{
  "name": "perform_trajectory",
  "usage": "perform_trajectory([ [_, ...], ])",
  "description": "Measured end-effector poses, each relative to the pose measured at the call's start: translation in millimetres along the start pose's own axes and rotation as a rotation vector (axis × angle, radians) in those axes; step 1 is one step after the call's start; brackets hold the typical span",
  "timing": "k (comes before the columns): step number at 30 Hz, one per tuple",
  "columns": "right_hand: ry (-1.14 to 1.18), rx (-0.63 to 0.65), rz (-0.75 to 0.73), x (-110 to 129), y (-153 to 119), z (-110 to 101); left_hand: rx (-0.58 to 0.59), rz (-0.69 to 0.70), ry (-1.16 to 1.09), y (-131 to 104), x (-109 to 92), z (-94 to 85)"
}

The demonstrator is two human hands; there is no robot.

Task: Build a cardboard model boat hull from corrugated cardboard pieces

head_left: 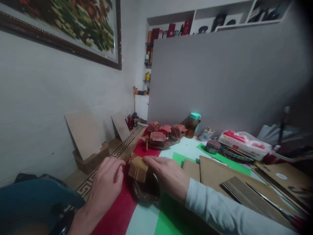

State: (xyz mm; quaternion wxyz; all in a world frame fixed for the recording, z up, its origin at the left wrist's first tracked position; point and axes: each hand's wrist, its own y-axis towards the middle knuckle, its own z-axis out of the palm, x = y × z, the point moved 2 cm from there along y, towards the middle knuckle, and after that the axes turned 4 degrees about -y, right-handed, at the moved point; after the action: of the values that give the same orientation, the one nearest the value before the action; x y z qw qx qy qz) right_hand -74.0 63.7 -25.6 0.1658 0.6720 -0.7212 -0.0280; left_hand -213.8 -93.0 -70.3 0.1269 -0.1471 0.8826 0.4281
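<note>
A small brown boat-like model [148, 192] with a tan cardboard roof piece [138, 168] on it sits between my hands, over the edge of a red cloth. My right hand [171, 176] reaches in from the right; its fingers press on the right side of the roof piece, and the thumb is hidden. To the left of the model is my left hand [109, 178], its fingers curled and close together near the roof's left edge. I cannot make out anything in it.
Several finished-looking reddish models [158, 138] stand beyond, beside a bottle with a turquoise lid [193, 125]. Cardboard sheets [215, 171], a round jar [212, 147] and a tissue pack [244, 143] lie at the right. A large grey panel [220, 78] stands behind.
</note>
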Motion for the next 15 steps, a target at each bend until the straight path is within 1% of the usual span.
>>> perform_trajectory([
  [2, 0.031, -0.064, 0.085, -5.7, 2.3, -15.7, -0.054, 0.008, -0.026, -0.9, 3.7, -1.8],
  [4, 0.087, -0.119, 0.168, -10.3, -1.3, -36.6, -0.105, 0.004, -0.059, -1.3, 4.5, -5.0],
  [5, 0.126, -0.137, 0.207, -11.3, -5.9, -47.3, -0.123, 0.002, -0.081, -1.3, 2.0, -6.9],
  [6, 0.173, -0.148, 0.242, -11.1, -12.4, -57.2, -0.114, 0.007, -0.113, -1.2, -3.4, -8.5],
  [8, 0.299, -0.138, 0.302, -6.7, -29.7, -71.4, -0.021, 0.005, -0.196, -1.7, -23.4, -10.7],
  [9, 0.374, -0.120, 0.325, -2.4, -39.8, -75.2, 0.022, -0.029, -0.274, -2.3, -36.9, -11.7],
  [11, 0.527, -0.075, 0.358, 9.1, -61.4, -77.6, 0.150, -0.277, -0.712, -5.2, -65.8, -10.7],
  [12, 0.594, -0.055, 0.369, 15.7, -72.6, -77.2, 0.196, -0.377, -0.864, -7.1, -81.2, -9.7],
  [13, 0.654, -0.038, 0.379, 22.3, -84.0, -76.6, 0.232, -0.425, -0.977, -9.0, -96.2, -8.7],
  [15, 0.708, -0.033, 0.382, 34.1, -107.3, -77.4, 0.295, -0.477, -1.063, -13.4, -121.1, -6.2],
])
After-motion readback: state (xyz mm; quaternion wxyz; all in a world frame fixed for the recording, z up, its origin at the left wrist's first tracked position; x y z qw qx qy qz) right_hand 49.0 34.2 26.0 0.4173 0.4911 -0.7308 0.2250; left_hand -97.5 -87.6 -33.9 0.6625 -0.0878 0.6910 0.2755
